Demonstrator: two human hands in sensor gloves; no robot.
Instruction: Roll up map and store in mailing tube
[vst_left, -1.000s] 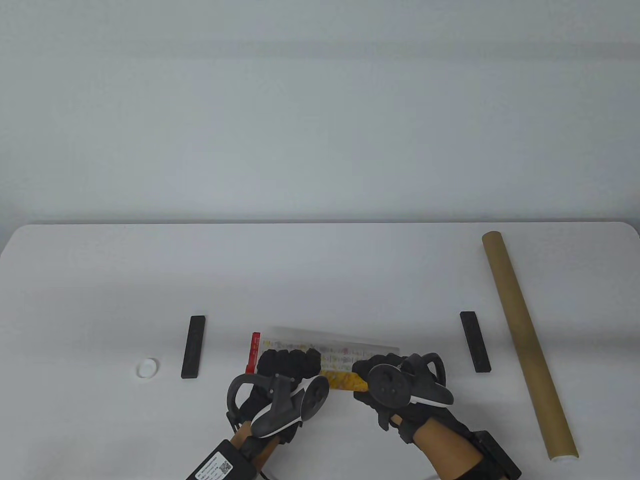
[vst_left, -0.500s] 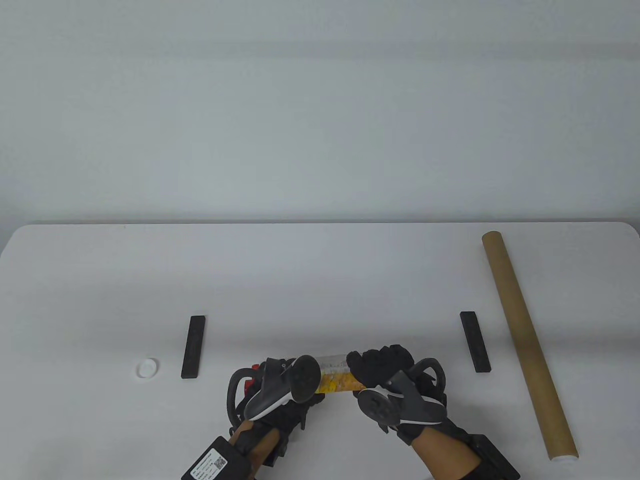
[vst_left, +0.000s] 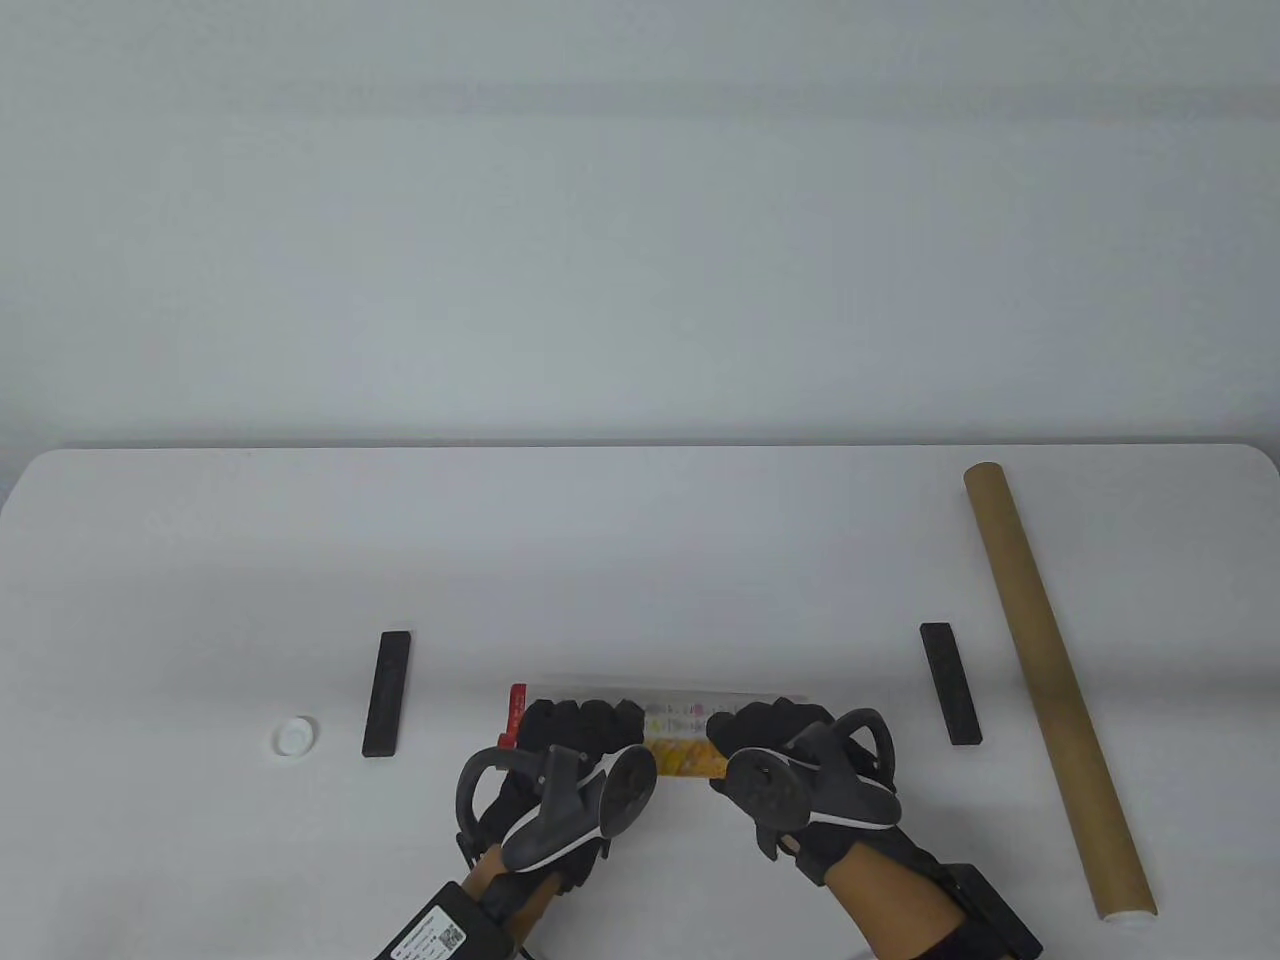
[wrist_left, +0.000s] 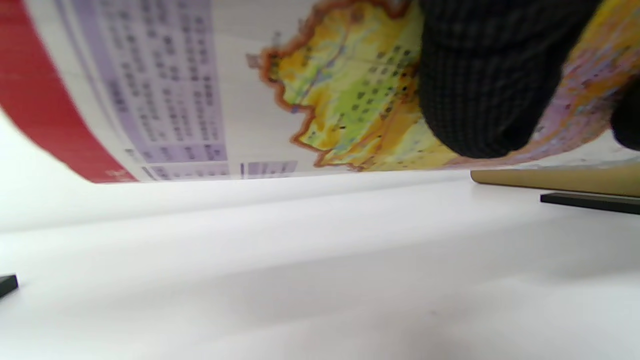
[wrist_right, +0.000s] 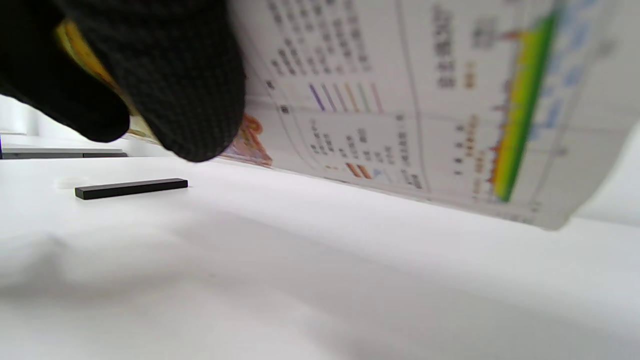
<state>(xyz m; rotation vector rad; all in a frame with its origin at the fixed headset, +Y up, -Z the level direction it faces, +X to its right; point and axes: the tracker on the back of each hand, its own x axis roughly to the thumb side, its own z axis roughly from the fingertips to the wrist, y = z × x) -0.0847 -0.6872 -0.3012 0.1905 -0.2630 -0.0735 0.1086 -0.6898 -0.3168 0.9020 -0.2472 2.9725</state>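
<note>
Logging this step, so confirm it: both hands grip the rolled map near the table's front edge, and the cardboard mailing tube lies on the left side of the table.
Wrong side. The table view shows the mailing tube on the right of the table. The rest holds: left hand and right hand grip the rolled map.

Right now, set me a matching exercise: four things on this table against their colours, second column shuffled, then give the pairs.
Things:
1. mailing tube
2. cap
3. left bar
4. left end strip of the rolled map

Colours:
A. red
B. white
C. brown
D. black

Pairs: 1-C, 2-B, 3-D, 4-A
</note>
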